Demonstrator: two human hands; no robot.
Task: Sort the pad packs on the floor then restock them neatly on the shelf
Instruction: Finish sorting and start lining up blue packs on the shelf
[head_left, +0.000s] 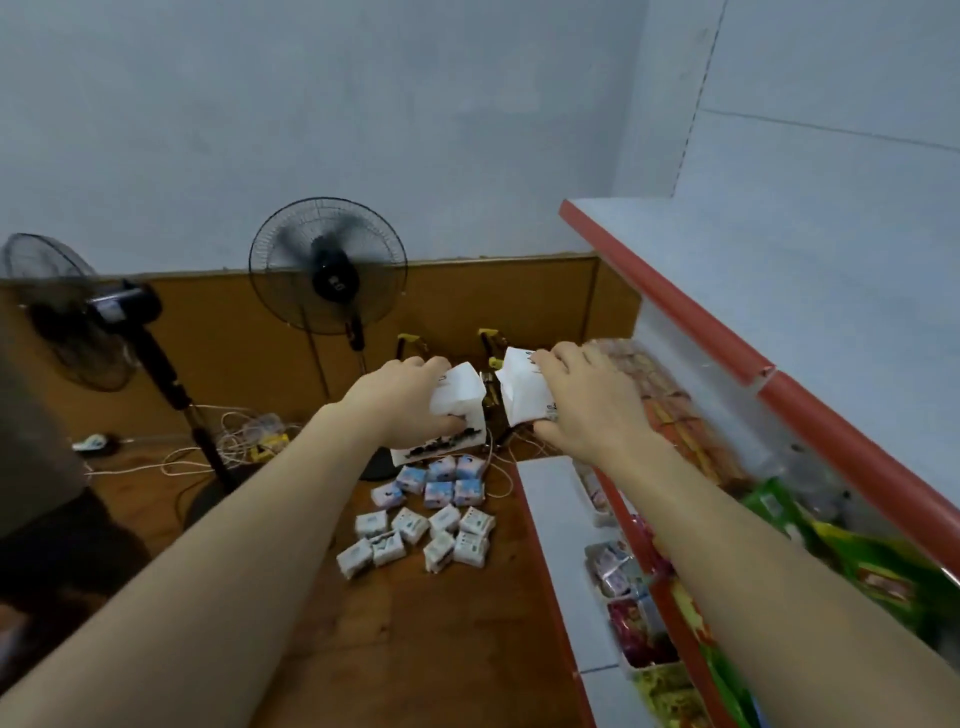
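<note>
Currently, both arms extend forward into the centre of the frame, each hand carrying a white pad pack above the floor. The left hand (410, 400) has its fingers curled over the top of the left white pack (457, 397), with the thumb pressed against the pack's lower front face; a further white pack with dark print (441, 447) shows directly below this hand, and whether the hand also supports it cannot be determined. The right hand (582, 400) clamps the right white pack (522, 397), fingers over its upper edge and thumb under its lower corner. The two held packs sit side by side, close but apart, with a narrow gap between them. Below the hands, in the lower centre of the frame, the remaining packs lie on the brown floor (415, 649) in two groups: a blue-and-pink group (439, 480) nearer the hands and a white-and-green group (415, 535) just below it. The shelf (675, 306), with red edging, runs along the right side of the frame; its lower tiers hold assorted coloured packets (670, 410), and the right hand is just beside the end of that row. Two standing fans (328, 265) are positioned against the wall in the upper left, with loose cables (244, 441) on the floor near their bases.
</note>
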